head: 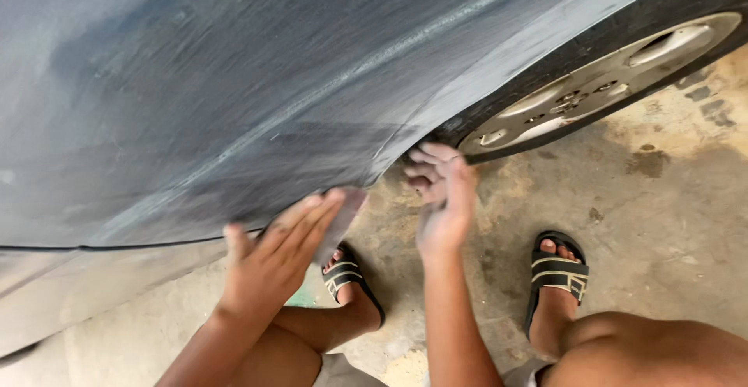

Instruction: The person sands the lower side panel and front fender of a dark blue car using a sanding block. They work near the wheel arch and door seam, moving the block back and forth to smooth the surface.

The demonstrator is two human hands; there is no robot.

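Observation:
A dull grey car body panel (234, 83), scuffed and streaked with sanding marks, fills the upper left. My left hand (276, 258) lies flat against its lower edge, fingers pressing a grey sheet of sandpaper (343, 216) onto the panel. My right hand (442, 200) hovers just right of the panel's lower corner near the wheel arch, fingers loosely curled with nothing in them; it is motion-blurred.
A car wheel with a silver rim (600, 91) and black tyre stands at upper right. Stained concrete floor (662, 200) lies below. My two feet in black sandals (557, 270) (347, 274) rest on the floor, knees bent in the foreground.

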